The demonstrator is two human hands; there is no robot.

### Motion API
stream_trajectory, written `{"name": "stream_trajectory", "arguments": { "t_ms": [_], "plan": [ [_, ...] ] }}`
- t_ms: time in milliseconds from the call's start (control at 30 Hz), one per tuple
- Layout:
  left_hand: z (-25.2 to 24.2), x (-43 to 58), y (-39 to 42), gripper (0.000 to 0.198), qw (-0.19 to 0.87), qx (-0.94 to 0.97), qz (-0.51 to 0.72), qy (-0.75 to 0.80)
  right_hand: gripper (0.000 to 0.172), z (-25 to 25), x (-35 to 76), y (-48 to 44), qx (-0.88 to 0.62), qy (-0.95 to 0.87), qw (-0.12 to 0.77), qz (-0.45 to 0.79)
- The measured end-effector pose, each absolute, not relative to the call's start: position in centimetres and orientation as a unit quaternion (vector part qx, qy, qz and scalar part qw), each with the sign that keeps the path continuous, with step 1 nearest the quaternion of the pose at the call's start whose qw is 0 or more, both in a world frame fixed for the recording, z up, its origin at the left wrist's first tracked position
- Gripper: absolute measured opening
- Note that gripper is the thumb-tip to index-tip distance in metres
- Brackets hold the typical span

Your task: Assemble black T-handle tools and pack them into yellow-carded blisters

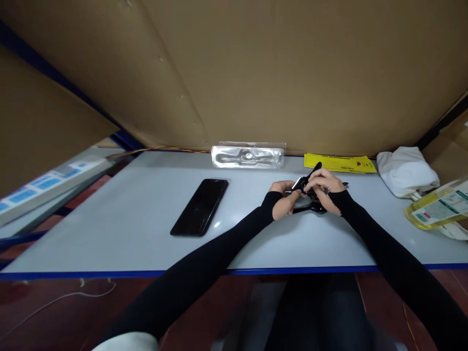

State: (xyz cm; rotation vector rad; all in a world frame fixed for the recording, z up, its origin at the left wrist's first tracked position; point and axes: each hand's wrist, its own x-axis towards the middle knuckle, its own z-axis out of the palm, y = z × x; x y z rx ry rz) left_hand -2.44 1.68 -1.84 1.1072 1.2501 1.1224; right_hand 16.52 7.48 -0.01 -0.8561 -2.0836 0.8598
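Over the right half of the table, my left hand (283, 197) and my right hand (325, 187) meet around a small glossy black item (301, 183) with strap-like parts, perhaps a watch. Its silvery-white face or edge catches light. My left hand grips it from the left, while my right fingers pinch it from above. Below the fingers, a thin black part with a rounded glossy end (317, 208) shows close to the tabletop. Fingers cover much of the item, so its full shape is hidden. Black sleeves cover both forearms.
A black phone (200, 207) lies left of my hands. Along the back stand a clear plastic blister tray (248, 157) and yellow printed sheets (340, 163). At right are a white cloth bundle (406, 170) and a bottle of yellow liquid (438, 207). A white-and-blue box (51, 183) sits far left.
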Motion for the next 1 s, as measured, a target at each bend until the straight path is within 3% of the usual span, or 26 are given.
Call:
{"name": "stream_trajectory", "arguments": {
  "t_ms": [33, 133, 233, 300, 467, 567, 667, 900, 1000],
  "plan": [
    [-1.9, -2.4, 1.6, 0.015, 0.527, 0.476, 0.468, 0.527, 0.007, 0.2, 16.5, 7.3, -0.34, -0.799, 0.365, 0.335],
    [-1.9, -2.3, 1.5, 0.017, 0.512, 0.485, 0.465, 0.536, 0.024, 0.7, 16.4, 6.8, -0.355, -0.782, 0.379, 0.345],
    [-1.8, -2.4, 1.6, 0.018, 0.508, 0.471, 0.479, 0.54, 0.005, 1.0, 16.4, 6.4, -0.355, -0.789, 0.351, 0.358],
    [-1.6, -2.4, 1.6, 0.017, 0.504, 0.471, 0.481, 0.541, 0.012, 1.2, 16.4, 6.4, -0.355, -0.784, 0.353, 0.368],
    [-1.5, -2.4, 1.4, 0.013, 0.502, 0.48, 0.475, 0.54, 0.007, 1.0, 16.2, 6.3, -0.345, -0.783, 0.369, 0.363],
    [-1.8, -2.3, 1.4, 0.012, 0.497, 0.483, 0.467, 0.549, 0.02, 0.8, 16.2, 6.3, -0.339, -0.792, 0.367, 0.352],
    [-1.9, -2.2, 1.5, 0.012, 0.493, 0.478, 0.481, 0.545, 0.009, 0.8, 16.2, 6.4, -0.344, -0.778, 0.381, 0.363],
    [-1.4, -2.1, 1.4, 0.01, 0.506, 0.472, 0.479, 0.54, 0.011, 0.8, 16.5, 6.5, -0.336, -0.807, 0.361, 0.326],
    [-1.4, -2.0, 1.4, 0.008, 0.498, 0.464, 0.502, 0.534, 0.02, 0.8, 16.6, 6.5, -0.333, -0.809, 0.366, 0.318]
  ]
}}
